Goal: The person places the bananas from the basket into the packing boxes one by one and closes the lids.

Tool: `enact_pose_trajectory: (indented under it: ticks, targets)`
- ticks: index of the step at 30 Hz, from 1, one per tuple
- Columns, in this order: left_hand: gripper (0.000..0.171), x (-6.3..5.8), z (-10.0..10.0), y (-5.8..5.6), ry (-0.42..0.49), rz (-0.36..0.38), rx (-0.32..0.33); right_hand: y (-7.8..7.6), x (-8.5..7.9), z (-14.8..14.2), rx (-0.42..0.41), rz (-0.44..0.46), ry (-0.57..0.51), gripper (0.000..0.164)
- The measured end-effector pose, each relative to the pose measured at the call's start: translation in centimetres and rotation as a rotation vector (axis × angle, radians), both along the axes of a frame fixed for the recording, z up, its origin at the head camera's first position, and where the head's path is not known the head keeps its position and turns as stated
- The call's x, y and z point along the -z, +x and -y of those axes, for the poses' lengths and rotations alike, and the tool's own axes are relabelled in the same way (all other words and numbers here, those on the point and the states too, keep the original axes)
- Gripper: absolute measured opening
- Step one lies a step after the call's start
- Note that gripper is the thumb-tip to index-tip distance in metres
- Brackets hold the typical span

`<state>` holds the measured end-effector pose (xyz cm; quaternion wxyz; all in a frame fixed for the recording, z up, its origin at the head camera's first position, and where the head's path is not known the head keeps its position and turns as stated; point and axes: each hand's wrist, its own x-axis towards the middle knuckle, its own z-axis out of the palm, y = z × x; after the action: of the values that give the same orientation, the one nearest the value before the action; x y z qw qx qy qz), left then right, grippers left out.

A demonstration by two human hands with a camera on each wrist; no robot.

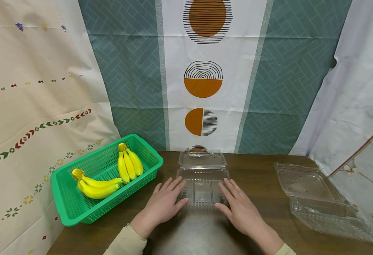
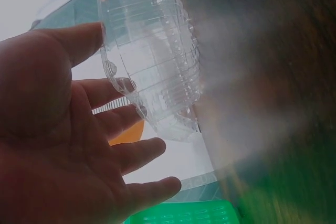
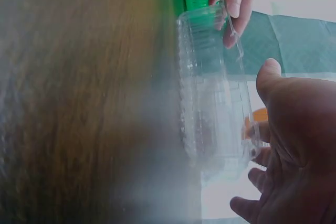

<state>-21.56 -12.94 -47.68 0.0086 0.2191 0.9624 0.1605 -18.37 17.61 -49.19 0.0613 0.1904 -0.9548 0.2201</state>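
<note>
Container (image 1: 202, 193), lid (image 1: 202, 160) toward curtain (image 1: 173, 124), opened length front to back

The clear plastic clamshell container (image 1: 202, 191) stands open and upright on the brown wooden tabletop (image 1: 260, 170), its rectangular base nearer the person and its lid (image 1: 202, 161) laid back on the far side; the lid's exact slant is hard to tell. The plastic is thin and glossy, so the surface beneath shows through. Fine ribs run along the walls, straight lines cross the floor of the base, and small round studs mark the rim. The base sits between the left grip (image 1: 164, 202), whose thumb meets the rim, and the right grip (image 1: 243, 210), fingers outstretched at the opposite side.
</note>
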Motion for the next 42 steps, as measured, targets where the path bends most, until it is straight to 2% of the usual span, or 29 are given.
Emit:
enact_pose_trajectory:
  ticks: [6, 17, 32, 42]
  targets:
    - [0.069, -0.2, 0.1, 0.1, 0.016, 0.014, 0.002, -0.3, 0.2, -0.3, 0.029, 0.057, -0.006, 0.083]
    - [0.07, -0.5, 0.1, 0.1, 0.023, 0.028, -0.004, -0.5, 0.5, -0.2, 0.038, 0.096, -0.006, 0.09]
    - [0.069, -0.3, -0.1, 0.1, 0.039, 0.017, -0.013, -0.4, 0.9, -0.2, 0.057, 0.054, 0.014, 0.088]
    - [0.068, -0.6, 0.0, 0.3, 0.057, -0.013, -0.038, -0.5, 1.1, -0.1, 0.061, 0.028, -0.003, 0.089]
